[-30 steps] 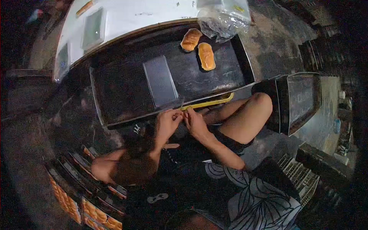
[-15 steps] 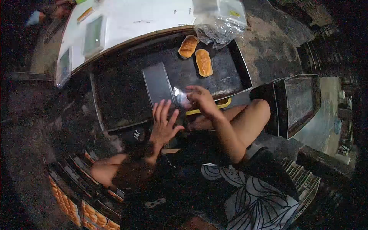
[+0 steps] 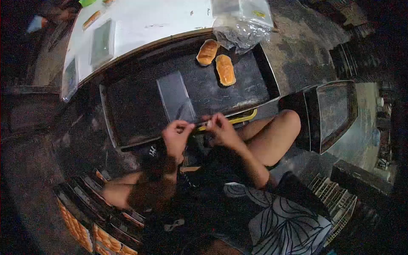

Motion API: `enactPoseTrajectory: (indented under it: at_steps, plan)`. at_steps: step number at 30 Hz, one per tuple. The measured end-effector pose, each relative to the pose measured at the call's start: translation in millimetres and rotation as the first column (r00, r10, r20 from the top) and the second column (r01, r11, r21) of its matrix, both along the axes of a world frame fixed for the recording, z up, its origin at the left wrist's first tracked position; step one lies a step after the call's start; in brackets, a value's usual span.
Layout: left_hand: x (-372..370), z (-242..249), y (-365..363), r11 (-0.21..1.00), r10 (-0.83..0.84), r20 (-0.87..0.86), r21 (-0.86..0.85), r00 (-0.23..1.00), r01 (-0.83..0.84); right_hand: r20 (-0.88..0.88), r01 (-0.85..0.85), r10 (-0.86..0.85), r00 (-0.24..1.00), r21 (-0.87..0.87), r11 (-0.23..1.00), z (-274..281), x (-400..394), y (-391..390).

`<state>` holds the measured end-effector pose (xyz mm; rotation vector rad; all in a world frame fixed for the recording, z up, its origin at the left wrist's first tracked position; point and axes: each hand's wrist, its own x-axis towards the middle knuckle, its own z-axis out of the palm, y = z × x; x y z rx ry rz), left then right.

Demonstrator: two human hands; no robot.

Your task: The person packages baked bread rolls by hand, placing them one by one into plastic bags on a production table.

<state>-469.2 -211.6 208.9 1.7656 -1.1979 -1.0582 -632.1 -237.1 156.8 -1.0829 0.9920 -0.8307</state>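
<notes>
My left hand (image 3: 177,135) is closed in a pinch at the front edge of a dark baking tray (image 3: 136,102). Close beside it on the right, my right hand (image 3: 221,129) pinches too, fingertips nearly meeting the left ones. Between them is a thin clear plastic bag, hard to make out against the dark background. Just beyond the fingers, a flat stack of clear plastic bags (image 3: 173,93) lies in the tray. Two golden-brown bread rolls (image 3: 207,52) rest farther back at the right, the nearer roll (image 3: 225,70) slightly apart from the other.
Behind the tray stands a white table (image 3: 157,17) with packs of plastic bags (image 3: 103,42) on it. Crumpled clear plastic (image 3: 242,34) hangs over the tray's back right corner. A yellow-rimmed container (image 3: 244,117) sits under the front edge. More trays (image 3: 335,110) stand at right; bread-filled trays (image 3: 74,223) at lower left.
Both hands have come together and closed into pinches; the left was spread over the bag stack. Shiny clear film beside my right hand no longer shows plainly. The rolls have stayed put.
</notes>
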Motion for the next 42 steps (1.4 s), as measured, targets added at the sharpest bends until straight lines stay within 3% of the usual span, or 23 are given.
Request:
enactPoseTrajectory:
  at_steps: [1,3,7,8,9,11,13,15,17,18,19,20,21,23,25,26,30,32,33,35,38,40,42]
  plan:
    - [-6,6,-1,0.988,-0.011,-0.1,0.15,0.995,0.026,-0.204,-0.063,0.008,0.979,-0.267,0.962,3,-1,16]
    - [-13,-19,7,0.973,-0.231,-0.041,0.0,0.972,0.232,-0.43,-0.146,0.041,0.902,-0.213,0.966,10,-1,25]
    - [-28,-17,7,0.995,0.094,-0.267,0.005,0.959,-0.096,-0.588,-0.185,-0.077,0.805,-0.371,0.91,3,7,13]
    - [-31,-10,8,0.994,0.079,-0.075,-0.069,0.994,-0.085,-0.256,-0.182,0.188,0.948,0.047,0.982,14,7,0]
    - [-31,-2,8,0.987,0.08,0.122,-0.145,0.989,-0.062,0.189,-0.321,0.264,0.946,0.42,0.849,28,9,-15]
    - [-30,5,9,0.993,-0.031,0.169,-0.11,0.985,0.05,0.309,-0.263,0.101,0.946,0.546,0.795,43,22,-36]
    - [-32,-9,0,0.932,0.178,-0.269,-0.262,0.946,-0.25,0.739,0.124,-0.373,0.561,0.37,0.921,43,55,-47]
    - [-26,-9,-23,0.829,0.33,-0.536,-0.229,0.777,-0.51,0.755,-0.058,-0.385,0.531,0.486,0.872,42,74,-39]
    - [22,-17,-29,0.902,0.223,-0.975,0.203,0.01,-0.38,0.75,-0.4,-0.456,0.479,0.649,0.647,38,86,-25]
    - [63,-55,-21,0.932,0.102,-0.995,0.092,0.011,-0.35,0.796,-0.565,-0.143,0.588,0.531,0.632,30,86,-37]
    - [92,-92,-11,0.947,-0.019,-1.0,-0.022,0.012,-0.321,0.459,-0.434,0.147,0.876,0.616,0.658,26,83,-63]
    - [95,-76,-14,0.814,0.334,-0.923,0.18,0.191,-0.553,-0.024,-0.394,0.421,0.907,0.311,0.865,4,84,-100]
    - [96,-58,-14,0.799,0.355,-0.916,0.193,0.189,-0.57,-0.727,-0.437,0.315,0.61,0.023,0.899,-26,84,-147]
    - [97,-33,-14,0.721,0.433,-0.894,0.265,0.118,-0.64,-0.682,-0.099,-0.66,0.314,-0.715,0.692,-90,81,-228]
    - [107,-39,-1,0.718,0.417,-0.896,0.221,0.154,-0.66,-0.877,-0.112,-0.382,0.292,-0.428,0.897,-119,61,-250]
    - [112,-39,5,0.708,0.378,-0.925,0.256,0.046,-0.658,-0.94,-0.229,-0.314,0.13,-0.337,0.913,-118,59,-238]
    - [120,-41,7,0.609,0.334,-0.917,0.387,-0.218,-0.693,-0.896,-0.51,-0.439,0.067,-0.409,0.757,-156,48,-149]
    - [132,-48,9,0.593,0.332,-0.859,0.511,-0.389,-0.622,-0.821,-0.431,-0.354,0.448,-0.545,0.719,-127,33,-111]
    - [130,-47,12,0.597,0.34,-0.857,0.516,-0.388,-0.614,-0.641,-0.176,-0.121,0.758,-0.379,0.909,-124,33,-96]
    - [122,-37,14,0.544,0.245,-0.881,0.471,-0.405,-0.695,-0.295,-0.101,-0.075,0.953,-0.54,0.836,-34,51,-53]
    - [98,-51,3,0.591,0.319,-0.924,0.369,-0.212,-0.718,-0.546,-0.522,0.066,0.835,-0.75,0.406,49,75,-27]
    - [72,-57,0,0.681,0.308,-0.929,0.065,0.205,-0.729,-0.568,-0.522,0.044,0.822,-0.72,0.458,51,82,-23]
    - [62,-48,0,0.713,0.336,-0.935,0.172,0.116,-0.68,-0.577,-0.519,0.041,0.816,-0.699,0.492,60,82,-20]
